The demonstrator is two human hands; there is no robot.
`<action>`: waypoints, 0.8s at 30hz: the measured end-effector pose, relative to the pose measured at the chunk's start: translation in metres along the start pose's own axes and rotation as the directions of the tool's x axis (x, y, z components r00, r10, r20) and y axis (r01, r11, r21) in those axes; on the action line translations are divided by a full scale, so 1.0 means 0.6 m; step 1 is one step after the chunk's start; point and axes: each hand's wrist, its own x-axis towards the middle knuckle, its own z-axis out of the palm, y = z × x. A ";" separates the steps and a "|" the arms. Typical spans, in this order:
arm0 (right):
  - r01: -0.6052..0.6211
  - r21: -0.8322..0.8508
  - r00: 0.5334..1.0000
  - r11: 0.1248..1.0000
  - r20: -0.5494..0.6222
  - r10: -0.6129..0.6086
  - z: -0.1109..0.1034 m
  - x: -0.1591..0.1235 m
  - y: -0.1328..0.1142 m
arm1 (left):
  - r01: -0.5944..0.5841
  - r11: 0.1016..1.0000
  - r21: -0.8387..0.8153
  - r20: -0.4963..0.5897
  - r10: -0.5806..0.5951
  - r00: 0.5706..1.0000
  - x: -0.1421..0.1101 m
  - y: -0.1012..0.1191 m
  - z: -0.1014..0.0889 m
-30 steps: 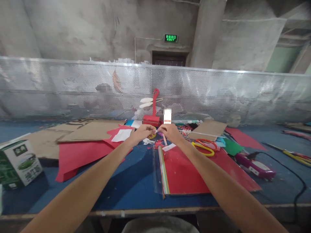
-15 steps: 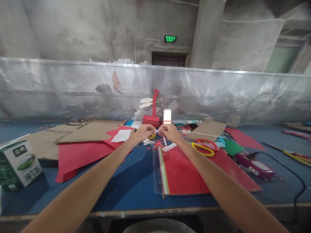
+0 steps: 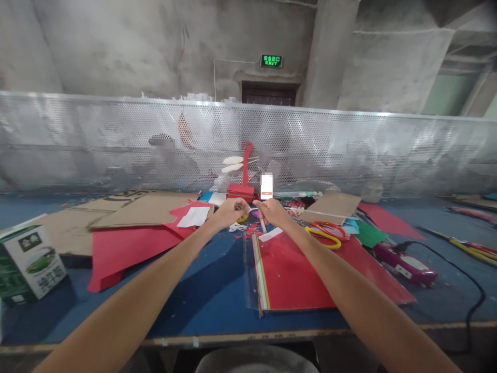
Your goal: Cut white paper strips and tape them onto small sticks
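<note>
- Nearest, below and to the right of the hands, a red board [image 3: 298, 274] lies flat on the blue surface [image 3: 209, 295], with a piece of white paper [image 3: 271, 234] near its far edge; neither has moved over the last second.
- Well to the left of the hands, a green-and-white carton [image 3: 42, 264] stands upright; well to the right lies a purple device [image 3: 406, 265] with a black cable.
- Right of the hands, the yellow and orange scissor handles [image 3: 329, 246] lie untouched, also where they were.
- The left hand [image 3: 232, 211] and right hand [image 3: 272, 211] are raised just above the clutter, both pinching a thin white strip [image 3: 253, 209], which spans the small gap between their fingertips.
- What has just changed is the right hand: half a second ago its fingertips pinched close to the left's; now it is turned, thumb along the top, fingers curled under. This looks like a fresh hold, so the strip is probably mid-handling; its exact shape is too small to tell.
- Just beneath the hands, tangled white pieces [image 3: 236, 227] lie as before.
- Beyond the hands, the red box [image 3: 240, 192] with its tall handle and the lit phone [image 3: 266, 186] stand before the mesh screen [image 3: 116, 145].
</note>
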 end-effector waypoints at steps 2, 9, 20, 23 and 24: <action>0.008 0.097 1.000 0.995 0.016 -0.010 0.001 -0.001 -0.002 | 0.014 1.000 -0.008 0.002 -0.014 1.000 0.000 0.000 -0.001; 0.158 0.163 0.985 0.974 -0.097 -0.144 0.006 -0.004 -0.020 | 0.071 0.996 -0.046 -0.013 -0.072 0.997 -0.004 0.008 -0.003; 0.164 -0.098 0.980 0.982 0.128 -0.151 -0.009 -0.003 -0.001 | -0.008 1.000 -0.011 0.052 0.008 0.999 0.004 -0.021 -0.006; 0.151 -0.110 0.974 0.982 0.187 -0.128 -0.005 -0.004 0.004 | -0.048 0.998 0.052 0.096 0.043 0.994 0.002 -0.021 -0.008; 0.166 -0.123 0.972 0.978 0.188 -0.142 -0.004 -0.004 0.004 | -0.050 0.997 0.061 0.103 0.044 0.994 0.001 -0.020 -0.008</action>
